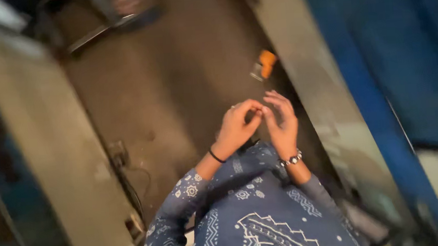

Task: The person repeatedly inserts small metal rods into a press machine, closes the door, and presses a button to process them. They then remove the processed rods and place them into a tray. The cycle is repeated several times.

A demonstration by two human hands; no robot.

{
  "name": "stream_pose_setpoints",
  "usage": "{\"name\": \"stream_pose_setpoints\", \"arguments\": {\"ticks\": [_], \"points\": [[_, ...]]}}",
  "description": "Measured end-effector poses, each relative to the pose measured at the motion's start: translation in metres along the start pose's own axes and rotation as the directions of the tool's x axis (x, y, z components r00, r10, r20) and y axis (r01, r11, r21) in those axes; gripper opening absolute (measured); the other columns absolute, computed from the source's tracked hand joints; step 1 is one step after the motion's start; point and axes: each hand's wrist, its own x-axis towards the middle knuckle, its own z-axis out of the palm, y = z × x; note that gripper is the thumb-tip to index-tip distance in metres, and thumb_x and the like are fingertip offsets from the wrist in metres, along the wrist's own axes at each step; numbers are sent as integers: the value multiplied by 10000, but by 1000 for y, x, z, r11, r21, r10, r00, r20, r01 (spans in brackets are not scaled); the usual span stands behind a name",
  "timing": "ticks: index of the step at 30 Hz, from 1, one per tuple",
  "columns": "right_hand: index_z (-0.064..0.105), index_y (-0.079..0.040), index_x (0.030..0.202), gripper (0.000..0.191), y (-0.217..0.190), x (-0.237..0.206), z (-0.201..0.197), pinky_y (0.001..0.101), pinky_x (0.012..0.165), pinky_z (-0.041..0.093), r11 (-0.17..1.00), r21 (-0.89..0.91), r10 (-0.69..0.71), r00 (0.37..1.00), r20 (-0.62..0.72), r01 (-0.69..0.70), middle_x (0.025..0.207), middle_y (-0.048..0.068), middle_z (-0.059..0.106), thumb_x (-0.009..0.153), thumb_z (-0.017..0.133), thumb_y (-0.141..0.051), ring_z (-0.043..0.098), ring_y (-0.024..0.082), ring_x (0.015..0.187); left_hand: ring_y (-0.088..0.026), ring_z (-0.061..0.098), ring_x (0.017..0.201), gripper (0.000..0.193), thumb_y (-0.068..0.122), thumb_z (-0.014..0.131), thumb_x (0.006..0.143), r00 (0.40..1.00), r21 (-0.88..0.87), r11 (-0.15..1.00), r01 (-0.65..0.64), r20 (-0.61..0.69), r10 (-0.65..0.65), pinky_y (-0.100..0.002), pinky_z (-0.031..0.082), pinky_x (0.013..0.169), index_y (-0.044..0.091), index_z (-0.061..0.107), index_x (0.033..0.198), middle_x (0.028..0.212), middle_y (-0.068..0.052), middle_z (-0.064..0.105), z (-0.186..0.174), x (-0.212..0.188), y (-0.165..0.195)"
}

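- Head view is motion-blurred and looks straight down: both hands are raised in front of the chest, fingertips meeting over a brown floor [175, 90].
- Left hand [237, 126]: fingers curled, thumb and forefinger pinched toward the other hand. Black band on the wrist. If it grips something, it is too small or blurred to see, so I cannot tell.
- Right hand [283, 120]: fingers loosely spread and bent, tips touching the left hand's tips. Beaded bracelet [290, 160] on the wrist. Nothing visible in it; cannot tell if it pinches anything.
- Nearest loose thing: a small orange object [265, 63] with a grey end, lying on the floor at 12 o'clock from the hands, near but apart, against the base of the grey panel [303, 69] that runs along the right.
- Blue patterned sleeves [246, 209] fill the lower frame at 6 o'clock.
- Risk, my judgement: anything tiny held between the fingertips could slip and drop to the dark floor, where it would be hard to find in this light.
- Risk: the cable and box [120, 157] on the floor at 9 o'clock, by the pale board [49, 152], look like a trip or snag hazard for feet.
- Risk: the orange object sits in the walkway and could be kicked or stepped on.
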Motion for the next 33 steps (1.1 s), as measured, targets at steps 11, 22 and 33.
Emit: {"name": "stream_pose_setpoints", "arguments": {"ticks": [11, 22, 33], "points": [[695, -24, 1095, 163, -32, 66, 224, 393, 1127, 471, 960, 163, -280, 809, 516, 228, 1305, 145, 656, 940, 677, 21, 594, 292, 1318, -117, 693, 696, 85, 98, 691, 956, 702, -129, 931, 341, -623, -344, -267, 499, 596, 57, 707, 1028, 815, -64, 748, -174, -30, -44], [695, -23, 1032, 137, -75, 324, 427, 400, 1101, 475, 885, 338, -464, 561, 685, 319, 1294, 158, 646, 904, 720, 19, 591, 317, 1304, -146, 736, 850, 100, 53, 691, 947, 464, -64, 942, 328, -858, -220, -271, 554, 776, 41, 692, 1047, 922, -82, 762, -328, 175, -152], [685, -33, 1016, 134, -117, 390, 658, 351, 927, 544, 895, 402, -438, 203, 876, 194, 1151, 123, 718, 895, 742, -32, 698, 273, 1091, -86, 666, 828, 58, 44, 693, 946, 102, -294, 889, 352, -932, -349, -266, 549, 758, 19, 682, 997, 871, -52, 732, -494, 210, -250]]}}
